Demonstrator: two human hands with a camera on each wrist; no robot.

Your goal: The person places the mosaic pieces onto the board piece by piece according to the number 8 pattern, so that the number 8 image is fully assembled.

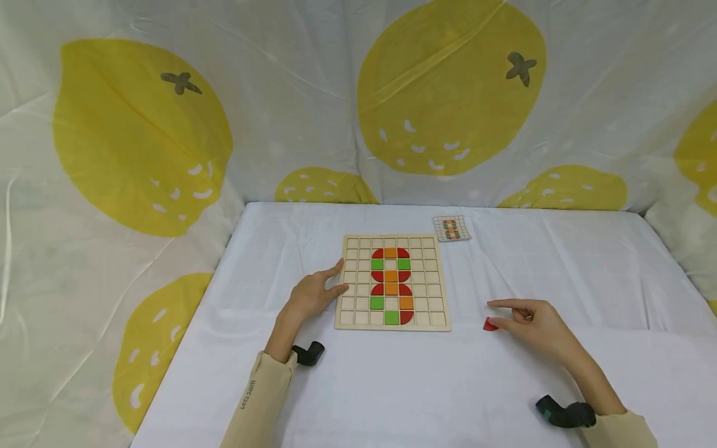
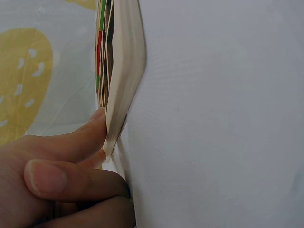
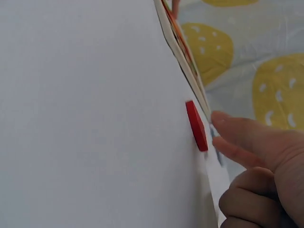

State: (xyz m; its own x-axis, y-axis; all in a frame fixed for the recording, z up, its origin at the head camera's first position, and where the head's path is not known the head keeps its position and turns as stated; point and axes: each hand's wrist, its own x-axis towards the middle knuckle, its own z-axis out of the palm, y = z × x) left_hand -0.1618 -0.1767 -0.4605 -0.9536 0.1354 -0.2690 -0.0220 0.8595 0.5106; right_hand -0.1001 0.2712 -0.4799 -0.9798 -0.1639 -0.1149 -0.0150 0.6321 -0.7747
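Observation:
A square wooden grid board lies on the table, bearing red, orange and green flat pieces, some with rounded corners. My left hand is at its left side, thumb and a finger extended against the edge. The left wrist view shows fingertips touching the side of the board. To the board's right, my right hand is beside a small red piece, its index finger and thumb spread apart. In the right wrist view the red piece sits on the cloth near the fingertips; contact is hard to tell.
A small pattern card lies behind the board's right corner, printed with a grid and coloured shapes. White cloth covers the table. Behind it hangs a sheet with large yellow lemons. A black wrist device sits on each wrist.

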